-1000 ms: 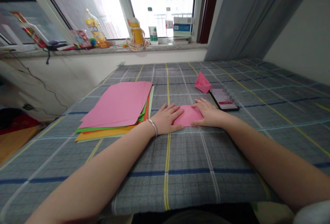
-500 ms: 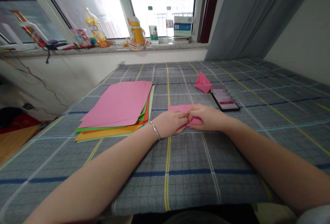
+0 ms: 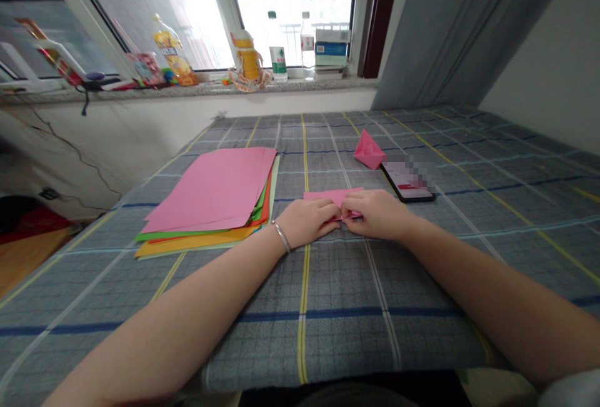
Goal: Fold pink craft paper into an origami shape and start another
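- Source: daylight enters through the white-framed rectangular window (image 3: 295,10) ahead of me, its pane burnt nearly white.
- Glare: the green-capped clear plastic bottle (image 3: 278,62) partly dissolves against that pane.
- Shade: the pleated grey fabric curtain (image 3: 450,25) to my right is dim.
- Shadow: a soft dark band lies on the grey plaid cloth (image 3: 262,344) beneath my bare right forearm (image 3: 497,276).
- Highlight: the thin silver metal bangle (image 3: 282,237) shines on my wrist.
- Sharpness: the small folded pink paper sheet (image 3: 323,195) appears slightly soft.
- Distortion: wide-angle stretching enlarges my forearms towards the lower corners.
- Masking: coarse pixel blocks cover part of the black-edged flat phone (image 3: 398,175).
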`<state>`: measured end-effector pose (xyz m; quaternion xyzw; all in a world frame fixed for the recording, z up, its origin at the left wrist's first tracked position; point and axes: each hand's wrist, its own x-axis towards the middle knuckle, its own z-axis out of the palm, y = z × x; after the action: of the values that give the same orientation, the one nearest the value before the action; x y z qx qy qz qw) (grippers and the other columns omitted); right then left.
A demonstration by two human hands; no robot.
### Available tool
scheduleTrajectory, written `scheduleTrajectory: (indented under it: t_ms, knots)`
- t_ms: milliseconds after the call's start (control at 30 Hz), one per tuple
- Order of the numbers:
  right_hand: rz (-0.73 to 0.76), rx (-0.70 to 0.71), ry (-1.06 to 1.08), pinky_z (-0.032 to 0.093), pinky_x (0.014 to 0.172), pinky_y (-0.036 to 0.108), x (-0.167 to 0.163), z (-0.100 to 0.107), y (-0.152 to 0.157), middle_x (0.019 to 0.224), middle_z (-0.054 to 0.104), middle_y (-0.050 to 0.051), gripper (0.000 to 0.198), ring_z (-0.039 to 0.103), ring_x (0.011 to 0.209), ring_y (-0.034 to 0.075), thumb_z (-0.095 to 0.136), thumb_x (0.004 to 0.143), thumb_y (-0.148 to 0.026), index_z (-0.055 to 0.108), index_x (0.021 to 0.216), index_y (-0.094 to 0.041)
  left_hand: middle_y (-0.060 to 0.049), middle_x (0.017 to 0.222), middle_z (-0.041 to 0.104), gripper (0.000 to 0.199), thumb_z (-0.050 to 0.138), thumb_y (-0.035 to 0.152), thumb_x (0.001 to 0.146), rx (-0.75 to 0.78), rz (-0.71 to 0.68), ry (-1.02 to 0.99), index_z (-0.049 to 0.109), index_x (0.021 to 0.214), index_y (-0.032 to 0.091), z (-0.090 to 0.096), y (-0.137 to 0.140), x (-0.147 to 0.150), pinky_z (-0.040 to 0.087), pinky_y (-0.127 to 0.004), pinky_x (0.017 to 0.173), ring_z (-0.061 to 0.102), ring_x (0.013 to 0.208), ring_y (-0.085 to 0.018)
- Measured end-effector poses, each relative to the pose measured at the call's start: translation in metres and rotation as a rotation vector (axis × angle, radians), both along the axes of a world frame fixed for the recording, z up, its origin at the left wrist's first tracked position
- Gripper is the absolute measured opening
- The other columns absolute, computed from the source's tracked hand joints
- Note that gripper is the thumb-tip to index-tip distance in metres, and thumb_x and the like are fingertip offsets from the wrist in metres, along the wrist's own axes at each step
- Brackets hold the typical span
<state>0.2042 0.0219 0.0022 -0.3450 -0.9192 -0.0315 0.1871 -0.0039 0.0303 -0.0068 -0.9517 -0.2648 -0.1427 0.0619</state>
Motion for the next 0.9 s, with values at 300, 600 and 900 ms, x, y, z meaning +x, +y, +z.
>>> scheduleTrajectory:
  t_ms: [300, 600, 900]
  knots:
    - [-0.096, 0.079, 0.082, 0.036, 0.065, 0.027, -0.005, -0.002, -0.001, 0.08, 0.064, 0.002, 0.012, 0.057, 0.073, 0.016, 0.049, 0.085, -0.025, 0.058, 0.077, -0.021, -0.001, 0.088, 0.069, 0.024, 0.044, 0.032, 0.096, 0.154, 0.048, -0.128, 0.063, 0.09, 0.02, -0.001, 0.004, -0.001, 0.047, -0.03, 0.087, 0.063, 0.084, -0.015]
    - [-0.097, 0.066, 0.148, 0.038, 0.067, 0.026, -0.004, -0.002, 0.001, 0.082, 0.065, 0.001, 0.011, 0.059, 0.075, 0.015, 0.05, 0.084, -0.023, 0.058, 0.077, -0.022, -0.001, 0.088, 0.069, 0.024, 0.045, 0.032, 0.095, 0.195, 0.046, -0.178, 0.063, 0.086, 0.02, 0.005, 0.004, -0.001, 0.038, -0.037, 0.101, 0.06, 0.086, -0.015]
    - [-0.1, 0.102, 0.212, 0.038, 0.065, 0.026, 0.004, -0.005, 0.007, 0.078, 0.064, -0.001, 0.007, 0.058, 0.071, 0.014, 0.055, 0.078, -0.016, 0.058, 0.077, -0.022, 0.0, 0.086, 0.07, 0.014, 0.053, 0.028, 0.091, 0.236, 0.047, -0.281, 0.064, 0.084, 0.022, 0.008, 0.011, -0.01, 0.036, -0.039, 0.1, 0.061, 0.089, -0.016]
